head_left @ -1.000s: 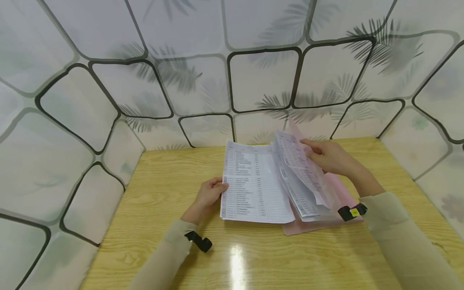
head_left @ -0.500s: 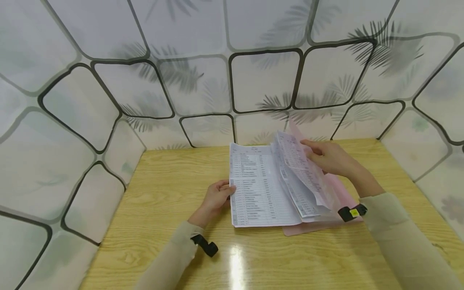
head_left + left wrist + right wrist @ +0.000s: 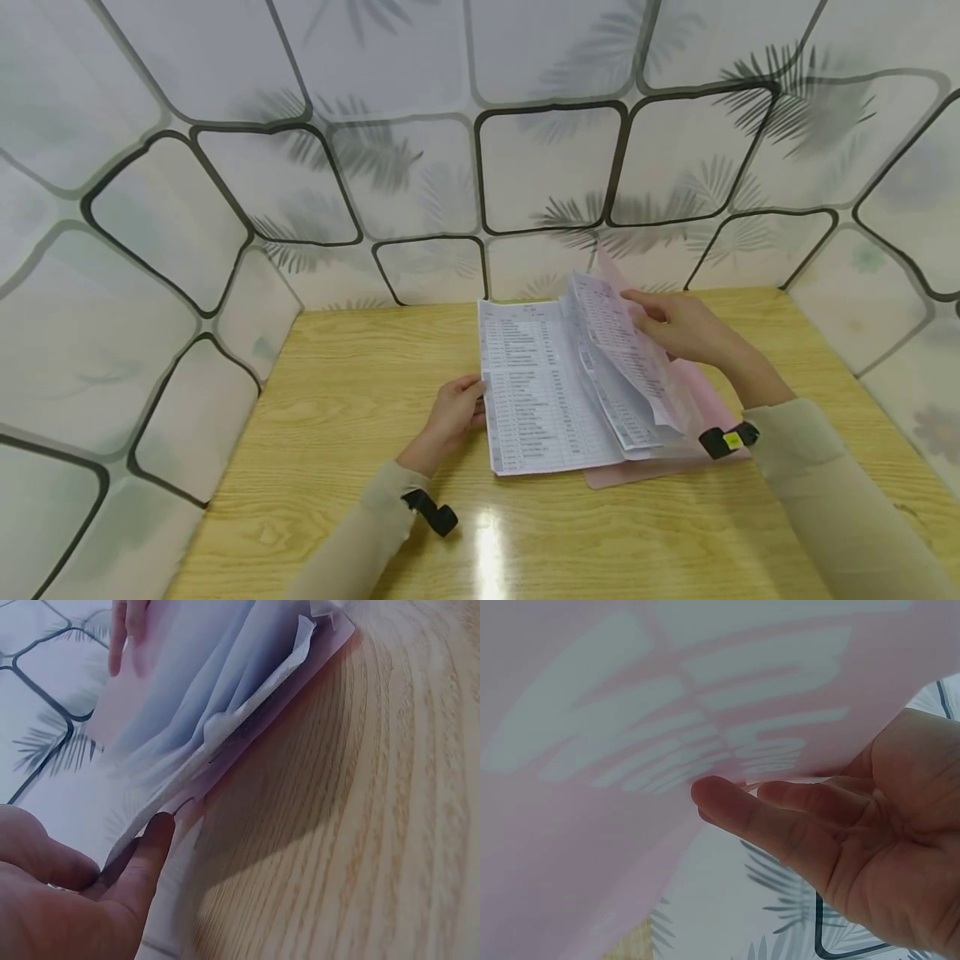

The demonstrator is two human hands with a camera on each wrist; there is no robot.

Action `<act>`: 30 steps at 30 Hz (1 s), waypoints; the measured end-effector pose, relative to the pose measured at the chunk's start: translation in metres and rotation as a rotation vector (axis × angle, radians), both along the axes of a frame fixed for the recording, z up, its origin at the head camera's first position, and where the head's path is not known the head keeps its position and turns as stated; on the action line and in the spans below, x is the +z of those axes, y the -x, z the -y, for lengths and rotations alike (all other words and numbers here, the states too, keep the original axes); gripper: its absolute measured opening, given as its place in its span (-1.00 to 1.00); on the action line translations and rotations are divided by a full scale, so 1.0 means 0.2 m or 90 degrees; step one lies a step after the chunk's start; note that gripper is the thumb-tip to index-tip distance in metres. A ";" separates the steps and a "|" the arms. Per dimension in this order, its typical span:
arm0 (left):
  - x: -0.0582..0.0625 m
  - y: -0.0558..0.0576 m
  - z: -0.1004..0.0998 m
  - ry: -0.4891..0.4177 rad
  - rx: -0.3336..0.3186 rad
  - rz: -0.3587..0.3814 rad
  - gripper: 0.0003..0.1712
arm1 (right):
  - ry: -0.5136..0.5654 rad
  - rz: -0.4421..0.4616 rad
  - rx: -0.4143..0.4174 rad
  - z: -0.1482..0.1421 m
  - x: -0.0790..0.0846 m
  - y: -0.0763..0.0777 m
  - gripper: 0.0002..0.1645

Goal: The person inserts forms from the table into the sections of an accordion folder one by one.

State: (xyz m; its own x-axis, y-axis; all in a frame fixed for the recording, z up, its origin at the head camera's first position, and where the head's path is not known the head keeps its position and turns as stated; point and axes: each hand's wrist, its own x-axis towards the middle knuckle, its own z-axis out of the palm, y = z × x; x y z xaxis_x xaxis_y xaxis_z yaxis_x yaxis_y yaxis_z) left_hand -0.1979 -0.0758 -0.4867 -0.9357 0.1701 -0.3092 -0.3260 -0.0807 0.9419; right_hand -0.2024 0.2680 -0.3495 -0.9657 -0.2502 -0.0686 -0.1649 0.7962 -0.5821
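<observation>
A stack of white printed sheets (image 3: 528,392) with table-like rows of text lies open leftward from a pink folder (image 3: 622,475). My left hand (image 3: 450,417) pinches the left edge of this stack; in the left wrist view the thumb and fingers (image 3: 150,844) close on its edge. On the other side, my right hand (image 3: 686,325) holds up the pink translucent cover (image 3: 592,825) by its edge, thumb against it. More printed pages (image 3: 611,333) lean beside the raised cover, fanned and slightly curled. Large pale lettering shows on the cover in the right wrist view.
Everything lies on a yellow wood-grain table (image 3: 337,375). Behind and at the sides stand walls (image 3: 551,167) with a black-outlined pattern and leaf prints. A black strap device sits on each wrist.
My left hand has shifted right and slightly toward me, carrying the left edge of the sheets along. The right hand and raised cover have stayed in place.
</observation>
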 end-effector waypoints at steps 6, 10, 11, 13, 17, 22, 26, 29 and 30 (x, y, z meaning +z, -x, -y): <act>-0.01 0.00 -0.01 0.041 -0.028 0.002 -0.57 | -0.002 -0.003 0.000 0.00 0.00 0.00 -0.33; -0.02 0.00 -0.03 0.045 -0.039 -0.006 -0.59 | 0.000 -0.008 0.001 0.00 0.00 0.01 -0.33; -0.02 0.00 -0.03 0.042 -0.039 -0.007 -0.59 | -0.001 -0.010 0.001 0.00 0.00 0.01 -0.33; -0.02 0.00 -0.03 0.044 -0.034 -0.008 -0.61 | -0.002 -0.011 0.001 0.00 0.00 0.01 -0.33; -0.03 -0.01 -0.04 0.038 -0.014 -0.018 -0.63 | -0.002 -0.011 0.001 0.00 0.00 0.01 -0.33; -0.04 -0.02 -0.07 0.004 0.002 -0.038 -0.63 | -0.001 -0.010 -0.001 0.00 0.01 0.01 -0.33; -0.05 -0.03 -0.11 -0.012 -0.007 -0.042 -0.62 | 0.001 -0.011 -0.001 -0.01 0.01 0.00 -0.34; -0.06 -0.03 -0.12 -0.009 -0.007 -0.042 -0.60 | 0.002 -0.012 0.001 -0.01 0.01 0.00 -0.34; -0.06 -0.03 -0.12 -0.010 -0.004 -0.040 -0.60 | 0.003 -0.011 0.002 -0.01 0.00 0.00 -0.34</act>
